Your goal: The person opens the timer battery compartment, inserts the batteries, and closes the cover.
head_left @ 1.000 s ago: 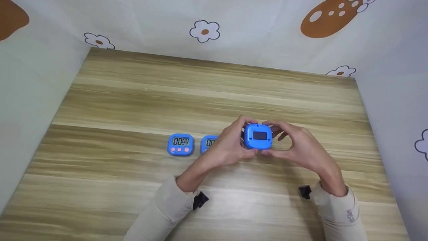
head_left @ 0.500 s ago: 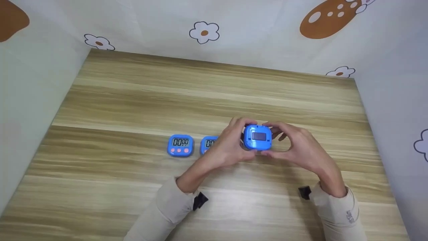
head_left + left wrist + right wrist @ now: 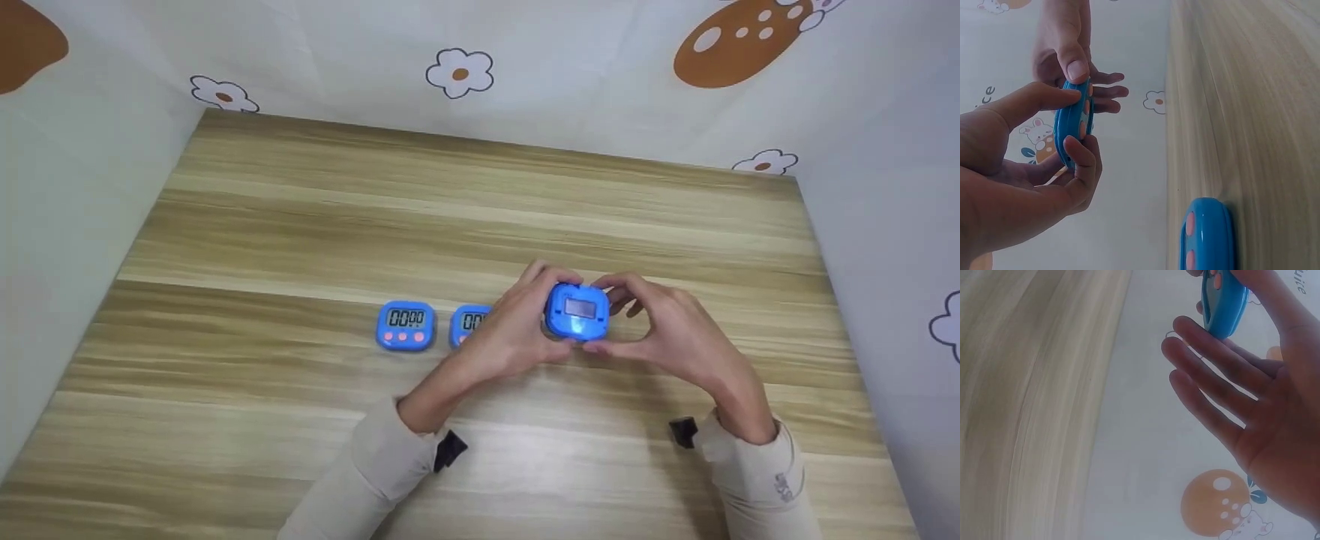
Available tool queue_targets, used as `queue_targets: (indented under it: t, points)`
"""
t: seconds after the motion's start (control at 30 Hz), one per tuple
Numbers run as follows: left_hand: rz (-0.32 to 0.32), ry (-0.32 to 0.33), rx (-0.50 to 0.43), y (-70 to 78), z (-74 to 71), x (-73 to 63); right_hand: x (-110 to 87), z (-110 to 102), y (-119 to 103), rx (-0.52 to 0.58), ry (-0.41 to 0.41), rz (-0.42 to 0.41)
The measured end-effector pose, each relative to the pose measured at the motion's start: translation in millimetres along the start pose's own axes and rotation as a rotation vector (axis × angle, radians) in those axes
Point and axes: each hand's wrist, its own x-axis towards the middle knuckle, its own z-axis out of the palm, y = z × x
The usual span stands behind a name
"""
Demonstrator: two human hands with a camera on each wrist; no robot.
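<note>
A blue digital kitchen timer [image 3: 577, 324] is held above the table, its back with a rectangular panel turned up towards the head camera. My left hand [image 3: 510, 330] grips it by the left side, thumb and fingers curled round the edges. From the right, my right hand [image 3: 686, 330] pinches the same timer at its edge between thumb and forefinger; its other fingers extend loosely in the right wrist view. Pink buttons [image 3: 1083, 130] on the timer's front face the table in the left wrist view.
Two more blue timers lie face up on the wooden table [image 3: 300, 225]. One timer [image 3: 405, 326] reads 00 00; the other timer [image 3: 466, 321] is partly hidden behind my left hand. Patterned white cloth walls [image 3: 360, 67] border the table at the back and sides.
The held timer has tilted slightly and moved a little down in the head view, so its back panel now looks lighter with glare. Both hands keep their hold.
</note>
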Motion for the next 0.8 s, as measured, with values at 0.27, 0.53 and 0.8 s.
queue_targets:
  t: [0.27,0.53,0.8]
  points:
    - [-0.009,-0.005,0.092,-2.3,0.7,1.3,-2.6,-3.4,-0.6,0.051,-0.003,-0.029]
    - [0.046,-0.07,-0.057,-4.1,5.9,2.2,-1.3,-2.6,-9.8,0.085,0.077,-0.17]
    - [0.088,-0.037,-0.601,-4.7,4.6,4.8,-4.5,-12.0,-9.3,0.016,0.119,-0.156]
